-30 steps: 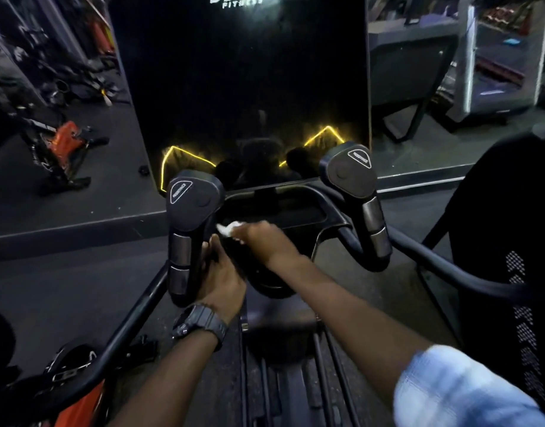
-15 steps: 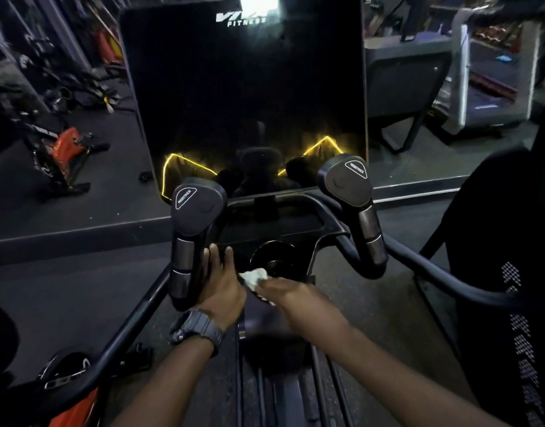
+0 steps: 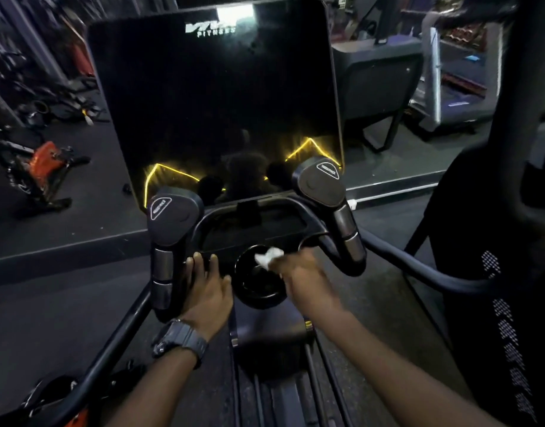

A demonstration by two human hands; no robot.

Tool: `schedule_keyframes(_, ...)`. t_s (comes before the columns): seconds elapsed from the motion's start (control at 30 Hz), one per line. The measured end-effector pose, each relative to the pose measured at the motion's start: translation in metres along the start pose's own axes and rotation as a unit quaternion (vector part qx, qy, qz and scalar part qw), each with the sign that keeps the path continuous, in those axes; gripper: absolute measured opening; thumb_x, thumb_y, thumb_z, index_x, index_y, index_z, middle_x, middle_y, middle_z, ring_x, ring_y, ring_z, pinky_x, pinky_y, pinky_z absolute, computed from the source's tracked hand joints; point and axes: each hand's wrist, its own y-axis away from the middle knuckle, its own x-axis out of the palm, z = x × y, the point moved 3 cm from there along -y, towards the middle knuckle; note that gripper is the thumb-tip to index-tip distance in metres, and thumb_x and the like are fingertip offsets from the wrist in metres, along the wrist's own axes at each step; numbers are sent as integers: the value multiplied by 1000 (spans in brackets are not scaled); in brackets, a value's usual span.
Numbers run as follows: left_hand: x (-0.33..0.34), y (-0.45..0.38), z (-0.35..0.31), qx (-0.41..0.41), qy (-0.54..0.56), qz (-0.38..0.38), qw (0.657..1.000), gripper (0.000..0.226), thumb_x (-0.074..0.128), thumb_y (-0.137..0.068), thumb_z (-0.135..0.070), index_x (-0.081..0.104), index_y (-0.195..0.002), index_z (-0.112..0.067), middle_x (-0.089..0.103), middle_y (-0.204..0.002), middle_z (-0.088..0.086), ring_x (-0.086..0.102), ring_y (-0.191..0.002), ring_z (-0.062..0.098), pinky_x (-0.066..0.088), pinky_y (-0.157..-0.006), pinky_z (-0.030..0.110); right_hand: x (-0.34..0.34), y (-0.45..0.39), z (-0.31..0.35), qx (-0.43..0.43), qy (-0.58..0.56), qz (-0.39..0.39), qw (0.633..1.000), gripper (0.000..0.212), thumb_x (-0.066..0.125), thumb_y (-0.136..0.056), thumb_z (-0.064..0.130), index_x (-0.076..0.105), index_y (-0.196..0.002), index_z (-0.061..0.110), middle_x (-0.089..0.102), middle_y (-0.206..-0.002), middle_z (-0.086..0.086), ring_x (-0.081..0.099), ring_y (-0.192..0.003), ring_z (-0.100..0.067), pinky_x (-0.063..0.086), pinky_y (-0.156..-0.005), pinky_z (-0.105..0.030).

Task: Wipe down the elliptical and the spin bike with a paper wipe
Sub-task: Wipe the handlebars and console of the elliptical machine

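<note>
Your right hand (image 3: 308, 278) pinches the crumpled paper wipe (image 3: 268, 256) at the far rim of the round cup holder (image 3: 258, 283) below the dark console screen (image 3: 215, 112), likely to rub that rim clean. Your left hand (image 3: 208, 291), fingers straight and holding nothing, rests beside the left handle (image 3: 166, 241), probably to steady you. The holder looks dark inside; you cannot tell if anything lies there.

Dim, wide-angle bowed edges; glare tops the dark screen (image 3: 215, 97), right hand (image 3: 308, 278) motion-blurred.
</note>
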Motion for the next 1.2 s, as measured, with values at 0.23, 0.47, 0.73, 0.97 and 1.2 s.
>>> schedule_keyframes(0.23, -1, 1, -3, 6, -6, -16, 1000, 59, 25, -105, -39, 12, -157, -14, 0, -164, 17, -5, -152, 29, -12, -115, 41, -14, -54, -36, 109, -60, -73, 990, 18, 53, -89, 4, 69, -99, 5, 57, -88, 8, 50, -77, 5, 40, -77, -12)
schedule_keyframes(0.47, 3, 4, -2, 15, 14, -21, 1000, 97, -15, -74, -58, 11, -157, -14, -1, -164, 17, -6, -152, 30, -9, -117, 43, 12, 31, -42, 174, -104, -148, 968, 23, 64, -90, 11, 71, -113, 13, 69, -109, -2, 64, -99, -15, 41, -80, -11)
schedule_keyframes(0.73, 3, 3, -4, 1, 7, -18, 1000, 59, 17, -105, -39, 6, -158, -14, -6, -164, 15, -11, -152, 28, -15, -116, 43, 38, 46, -26, 307, -270, -158, 899, 17, 57, -95, 16, 69, -106, 16, 69, -94, 6, 64, -85, -8, 51, -72, -16)
schedule_keyframes(0.97, 1, 2, -4, 3, 15, -18, 1000, 58, 24, -106, -37, 9, -157, -14, -4, -165, 15, -9, -152, 28, -12, -116, 43, 34, 74, 21, -10, -184, -122, 975, 3, 69, -89, 18, 68, -91, 15, 63, -96, 2, 63, -89, -12, 52, -75, -26)
schedule_keyframes(1.2, -5, 6, -2, -3, -7, 2, 1000, 64, 5, -98, -36, 1, -156, -8, -4, -165, 14, -7, -152, 27, -7, -119, 41, 54, 31, 59, -197, 60, 18, 978, 12, 67, -78, 5, 67, -90, 7, 60, -91, -6, 57, -85, -25, 54, -57, -33)
